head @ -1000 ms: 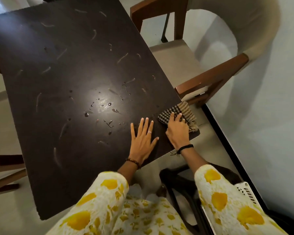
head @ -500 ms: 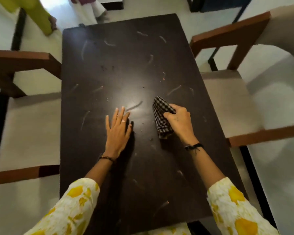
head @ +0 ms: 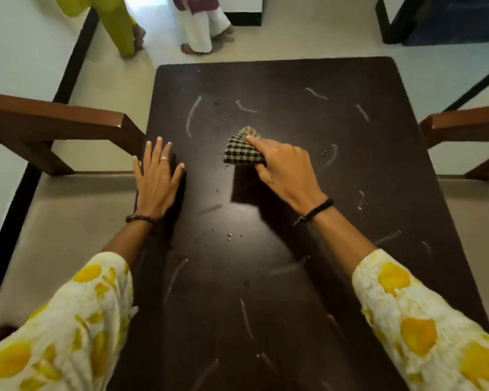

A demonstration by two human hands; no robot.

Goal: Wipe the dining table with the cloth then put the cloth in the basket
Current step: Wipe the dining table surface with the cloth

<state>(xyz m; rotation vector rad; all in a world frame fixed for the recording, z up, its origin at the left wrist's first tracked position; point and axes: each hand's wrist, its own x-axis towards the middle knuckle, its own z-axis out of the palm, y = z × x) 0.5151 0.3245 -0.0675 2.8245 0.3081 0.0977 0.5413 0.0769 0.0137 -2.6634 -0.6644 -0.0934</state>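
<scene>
Mid-table, I'm wiping: right hand [head: 287, 167] fingers clamped on the cloth [head: 242, 150], left hand [head: 156, 179] flat, fingers spread, at 9 o'clock. Next I sweep toward the smears [head: 192, 115] at 11 o'clock on the dining table [head: 280, 277]; basket not visible.

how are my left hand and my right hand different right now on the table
The left hand lies flat and open on the table, fingers spread, holding nothing; the right hand is curled over the checked cloth, pressing it to the surface. The left hand sits near the table's left edge; the right hand is nearer the middle. The left hand wears a ring; none shows on the right. Both wrists wear a dark band.
</scene>
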